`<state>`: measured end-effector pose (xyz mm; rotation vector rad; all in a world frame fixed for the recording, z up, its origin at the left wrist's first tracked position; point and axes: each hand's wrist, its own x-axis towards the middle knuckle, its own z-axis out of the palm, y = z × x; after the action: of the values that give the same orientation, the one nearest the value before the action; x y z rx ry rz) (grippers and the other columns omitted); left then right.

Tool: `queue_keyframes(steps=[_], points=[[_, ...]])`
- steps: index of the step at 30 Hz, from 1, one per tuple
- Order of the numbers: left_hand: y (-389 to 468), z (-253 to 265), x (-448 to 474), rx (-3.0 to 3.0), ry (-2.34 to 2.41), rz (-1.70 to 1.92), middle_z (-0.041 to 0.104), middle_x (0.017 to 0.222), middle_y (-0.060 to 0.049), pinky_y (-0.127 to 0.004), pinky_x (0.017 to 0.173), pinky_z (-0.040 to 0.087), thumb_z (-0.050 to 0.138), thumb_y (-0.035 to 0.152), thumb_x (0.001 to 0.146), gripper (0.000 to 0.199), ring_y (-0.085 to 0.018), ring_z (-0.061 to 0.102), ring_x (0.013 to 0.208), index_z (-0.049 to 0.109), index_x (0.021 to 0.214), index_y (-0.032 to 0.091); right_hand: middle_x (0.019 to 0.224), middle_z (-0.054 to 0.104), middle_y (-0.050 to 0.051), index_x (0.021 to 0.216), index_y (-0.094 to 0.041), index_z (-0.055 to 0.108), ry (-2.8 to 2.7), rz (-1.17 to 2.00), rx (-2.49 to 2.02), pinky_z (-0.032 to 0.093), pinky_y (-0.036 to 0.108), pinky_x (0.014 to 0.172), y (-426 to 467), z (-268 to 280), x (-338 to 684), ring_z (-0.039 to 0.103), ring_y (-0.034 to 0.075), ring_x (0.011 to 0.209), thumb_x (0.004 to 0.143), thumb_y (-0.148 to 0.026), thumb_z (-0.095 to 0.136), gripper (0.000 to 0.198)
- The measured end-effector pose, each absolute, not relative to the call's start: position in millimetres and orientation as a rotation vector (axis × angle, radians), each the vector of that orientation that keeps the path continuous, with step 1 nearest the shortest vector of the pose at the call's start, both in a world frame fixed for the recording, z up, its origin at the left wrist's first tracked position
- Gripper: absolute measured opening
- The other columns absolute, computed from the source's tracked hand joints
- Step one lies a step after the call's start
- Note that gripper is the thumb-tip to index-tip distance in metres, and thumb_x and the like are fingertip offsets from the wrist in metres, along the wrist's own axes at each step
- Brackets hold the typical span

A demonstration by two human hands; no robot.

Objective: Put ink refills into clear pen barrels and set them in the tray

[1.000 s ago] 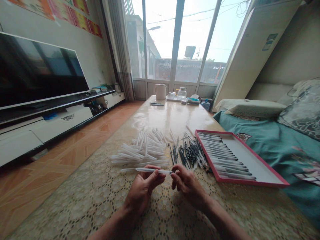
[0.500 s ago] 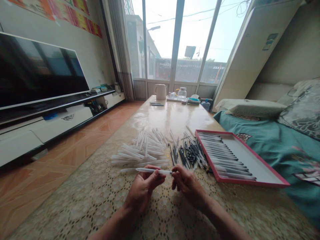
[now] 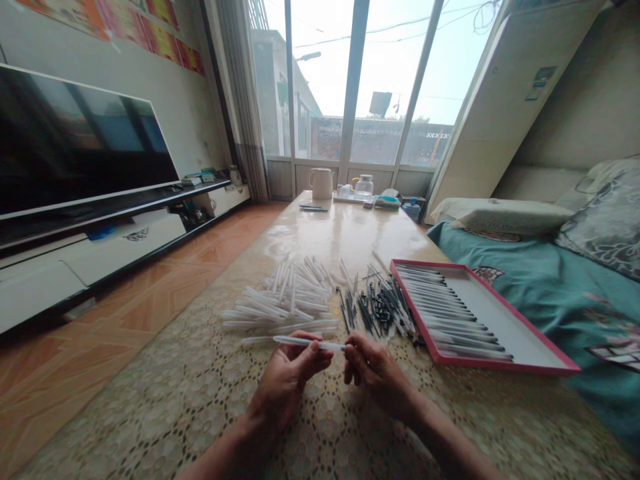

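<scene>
A white pen barrel [image 3: 329, 345] lies level between my two hands, above the near part of the table. My left hand [image 3: 290, 370] pinches its middle between thumb and fingers, and its tapered end points left. At the barrel's right end, the fingers of my right hand [image 3: 369, 363] are closed; they hide whatever part sits there. Just beyond my left hand is a heap of white pen barrels [image 3: 285, 300]. Past my right hand lies a pile of black refills and small black caps [image 3: 383, 303].
A pink-rimmed box lid [image 3: 505, 368] at the right holds a row of pens [image 3: 450, 310]. A pitcher [image 3: 321, 183], a glass jar [image 3: 365, 186] and a tissue pack [image 3: 387, 200] stand at the table's far end. A teal-covered sofa [image 3: 520, 280] runs along the right.
Both hands and the barrel have shifted very slightly to the right. The grip of each hand looks the same, and the piles and box lid have stayed put.
</scene>
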<state>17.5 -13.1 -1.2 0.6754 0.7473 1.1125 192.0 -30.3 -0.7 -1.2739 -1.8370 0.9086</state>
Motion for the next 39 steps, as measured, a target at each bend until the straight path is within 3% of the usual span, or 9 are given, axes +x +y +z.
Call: queue_keyframes(steps=[6,9,13,18,24,26,31,36,39], points=[[-14,0,18,0.686,0.773,1.103,0.071,0.066,-0.004,-0.03,0.072,0.051,0.079,0.027,0.062,0.022,-0.017,0.067,0.067,0.066,0.075,0.015,0.052,0.06,-0.001,0.07,-0.02,0.045,-1.833,0.929,-1.288,0.038,0.02,0.049,-30,-2,192,0.052,0.01,0.045,0.095,-0.041,0.031,0.035],[-15,1,17,0.767,0.792,1.112,0.071,0.068,-0.005,-0.029,0.07,0.05,0.076,0.028,0.065,0.02,-0.017,0.066,0.068,0.067,0.077,0.015,0.065,0.063,0.001,0.075,-0.019,0.052,-1.866,0.76,-1.311,0.039,0.021,0.054,-31,2,192,0.055,0.011,0.056,0.094,-0.037,0.035,0.032],[-17,3,19,1.096,0.841,1.071,0.064,0.055,-0.003,-0.023,0.053,0.046,0.073,0.027,0.068,0.017,-0.013,0.058,0.051,0.068,0.076,0.012,0.08,0.063,0.002,0.092,-0.02,0.056,-1.975,0.608,-1.258,0.039,0.022,0.062,-33,3,191,0.056,0.013,0.071,0.087,-0.032,0.052,0.014],[-18,5,21,1.174,0.946,1.137,0.062,0.061,0.001,-0.025,0.045,0.044,0.071,0.029,0.069,0.033,-0.016,0.059,0.049,0.06,0.098,0.018,0.07,0.059,0.0,0.083,-0.019,0.056,-2.049,0.582,-1.237,0.038,0.022,0.06,-29,-4,193,0.053,0.012,0.063,0.091,-0.025,0.042,0.016],[-5,10,-3,1.463,1.285,1.417,0.066,0.075,-0.005,-0.025,0.062,0.044,0.067,0.022,0.071,0.008,-0.018,0.06,0.067,0.069,0.078,0.019,0.063,0.055,-0.001,0.08,-0.019,0.049,-1.831,0.439,-1.432,0.035,0.023,0.057,-23,-7,206,0.052,0.013,0.057,0.094,-0.03,0.034,0.023],[-3,10,-10,1.613,1.322,1.43,0.066,0.077,-0.005,-0.027,0.067,0.042,0.065,0.018,0.071,0.008,-0.02,0.058,0.071,0.071,0.075,0.021,0.064,0.056,0.0,0.084,-0.019,0.05,-1.804,0.424,-1.442,0.036,0.023,0.058,-22,-7,208,0.053,0.014,0.058,0.094,-0.031,0.034,0.022],[-3,6,-18,2.025,1.455,1.123,0.064,0.078,-0.005,-0.035,0.078,0.038,0.06,0.011,0.068,0.014,-0.026,0.052,0.084,0.068,0.072,0.023,0.063,0.058,0.0,0.085,-0.018,0.052,-1.802,0.409,-1.458,0.036,0.022,0.055,-21,-8,208,0.054,0.014,0.056,0.093,-0.032,0.034,0.024],[-5,4,-18,2.232,1.53,0.827,0.06,0.085,-0.007,-0.037,0.079,0.04,0.054,0.013,0.074,0.012,-0.025,0.051,0.087,0.063,0.078,0.018,0.064,0.061,0.0,0.106,-0.016,0.051,-1.816,0.407,-1.456,0.037,0.022,0.056,-21,-8,208,0.056,0.015,0.056,0.09,-0.027,0.036,0.025],[-5,4,-17,2.241,1.514,0.811,0.059,0.084,-0.007,-0.037,0.078,0.04,0.052,0.011,0.073,0.011,-0.024,0.051,0.086,0.059,0.077,0.018,0.065,0.06,0.0,0.094,-0.017,0.054,-1.886,0.382,-1.477,0.035,0.022,0.055,-24,-5,207,0.054,0.014,0.056,0.086,-0.021,0.037,0.019]])
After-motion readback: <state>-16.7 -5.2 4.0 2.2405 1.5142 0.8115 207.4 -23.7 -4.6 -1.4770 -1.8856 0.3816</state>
